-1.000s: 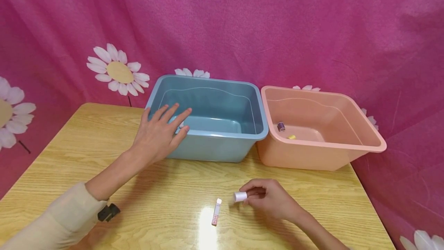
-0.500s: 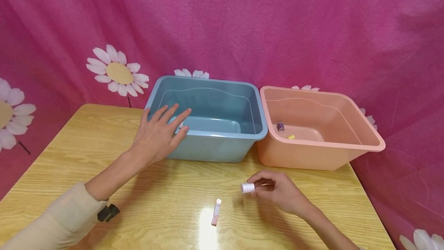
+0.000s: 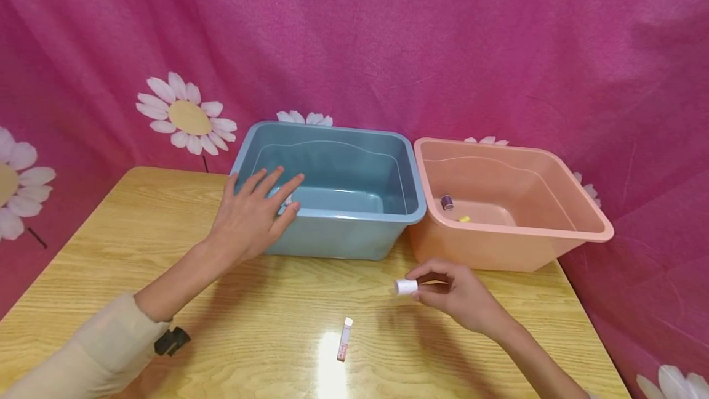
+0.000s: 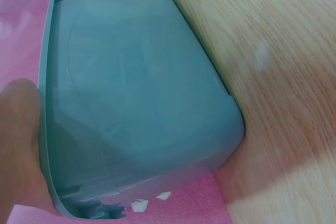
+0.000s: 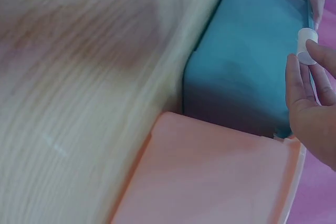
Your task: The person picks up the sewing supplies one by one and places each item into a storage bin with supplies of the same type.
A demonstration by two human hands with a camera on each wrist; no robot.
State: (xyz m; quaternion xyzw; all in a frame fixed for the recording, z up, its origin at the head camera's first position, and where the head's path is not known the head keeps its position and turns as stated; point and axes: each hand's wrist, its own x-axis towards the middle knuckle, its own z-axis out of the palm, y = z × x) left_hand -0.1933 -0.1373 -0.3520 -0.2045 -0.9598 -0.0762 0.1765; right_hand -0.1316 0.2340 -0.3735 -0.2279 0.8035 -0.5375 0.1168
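Note:
My right hand holds a white thread spool between thumb and fingertips, above the table in front of the bins. The right wrist view also shows the white spool in the fingertips. My left hand rests with spread fingers over the front left rim of a blue plastic bin. Beneath its fingers, a small whitish thing in the blue bin is mostly hidden. On the table lies a slim white and pink stick-shaped item, its kind unclear.
A peach plastic bin stands against the blue bin's right side. Inside it lie a dark purple spool and a small yellow thing, partly hidden by the wall. A pink flowered cloth hangs behind the wooden table.
My right hand has lifted the white spool and carried it right and away from me, towards the peach bin. The left hand stays at the blue bin's rim.

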